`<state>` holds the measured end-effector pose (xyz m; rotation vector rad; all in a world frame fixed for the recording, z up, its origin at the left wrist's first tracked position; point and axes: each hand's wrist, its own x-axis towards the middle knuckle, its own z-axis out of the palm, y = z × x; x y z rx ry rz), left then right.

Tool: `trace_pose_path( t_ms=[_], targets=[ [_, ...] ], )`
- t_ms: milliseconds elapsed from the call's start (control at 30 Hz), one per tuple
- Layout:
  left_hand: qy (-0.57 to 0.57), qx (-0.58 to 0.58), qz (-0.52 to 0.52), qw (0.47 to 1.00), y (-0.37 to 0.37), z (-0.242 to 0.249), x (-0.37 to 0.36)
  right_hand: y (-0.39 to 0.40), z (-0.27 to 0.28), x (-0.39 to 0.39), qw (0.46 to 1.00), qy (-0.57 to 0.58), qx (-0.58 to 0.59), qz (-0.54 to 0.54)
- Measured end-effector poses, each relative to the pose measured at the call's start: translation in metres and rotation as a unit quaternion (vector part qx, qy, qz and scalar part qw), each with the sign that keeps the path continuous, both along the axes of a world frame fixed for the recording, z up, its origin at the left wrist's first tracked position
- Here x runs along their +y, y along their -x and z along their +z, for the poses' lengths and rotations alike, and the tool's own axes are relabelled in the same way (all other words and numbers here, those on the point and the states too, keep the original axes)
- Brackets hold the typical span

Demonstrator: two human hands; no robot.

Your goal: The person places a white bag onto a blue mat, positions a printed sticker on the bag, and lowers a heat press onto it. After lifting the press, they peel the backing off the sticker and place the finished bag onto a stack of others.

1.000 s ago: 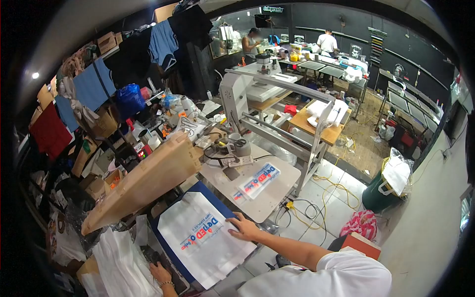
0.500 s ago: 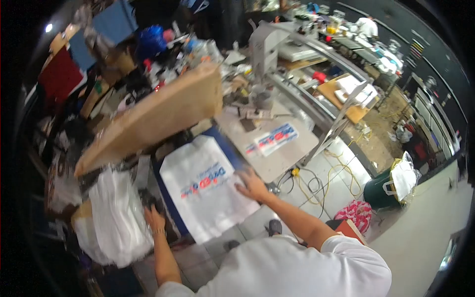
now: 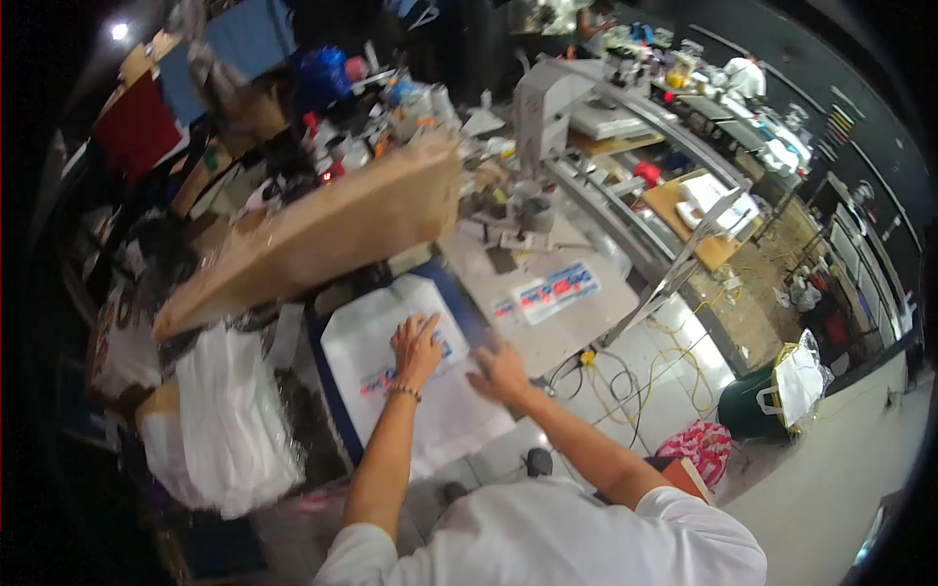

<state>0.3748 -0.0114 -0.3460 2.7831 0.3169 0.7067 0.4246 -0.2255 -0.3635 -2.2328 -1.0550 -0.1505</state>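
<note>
A white printed bag [image 3: 376, 332], with red and blue lettering, lies flat on a dark blue board [image 3: 332, 386]. My left hand [image 3: 418, 352] rests over the lettering with its fingers extended, hiding part of the print. At the bag's right edge is my right hand [image 3: 500, 373], fingers apart and slightly blurred. Left of the board sits a stack of white bags [image 3: 230, 420] in clear plastic. Just beyond my right hand, a grey platen [image 3: 518, 337] carries a printed strip [image 3: 557, 293] with the same red and blue lettering.
A large tan padded panel [image 3: 313, 239] leans behind the board. Beyond it is a cluttered table. A metal frame [image 3: 625, 220] rises at the right. Yellow and black cables [image 3: 625, 386] cross the tiled floor, near a green bin [image 3: 752, 381]. People are in the background.
My left hand has moved right, from beside the white stack onto the printed bag. My right hand stays near the bag's right edge. The view has shifted slightly.
</note>
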Motion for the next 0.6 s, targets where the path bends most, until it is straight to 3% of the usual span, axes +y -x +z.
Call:
trace_pose_path(
  t_ms=[67,133,267,433,500,600],
  targets=[
    [0.005,0.031,-0.012,0.999,-0.008,-0.005,0.004,-0.011,-0.004,0.018,0.996,-0.074,0.043,0.014],
    [0.005,0.028,-0.034,0.999,-0.010,0.001,0.005,-0.016,0.001,0.036,0.993,-0.117,0.003,0.017],
    [0.006,-0.003,-0.065,0.998,-0.005,0.004,0.004,-0.016,-0.004,0.042,0.996,-0.053,-0.064,0.014],
    [0.012,-0.019,-0.082,0.996,-0.005,0.009,0.003,-0.014,0.004,0.040,0.998,-0.027,0.039,0.036],
    [0.017,-0.043,-0.082,0.996,-0.009,0.002,0.007,-0.019,-0.002,0.042,0.999,-0.030,0.026,0.033],
    [-0.044,-0.072,-0.078,0.993,-0.011,-0.009,0.010,-0.021,-0.014,0.048,0.998,-0.022,0.053,0.015]
  ],
)
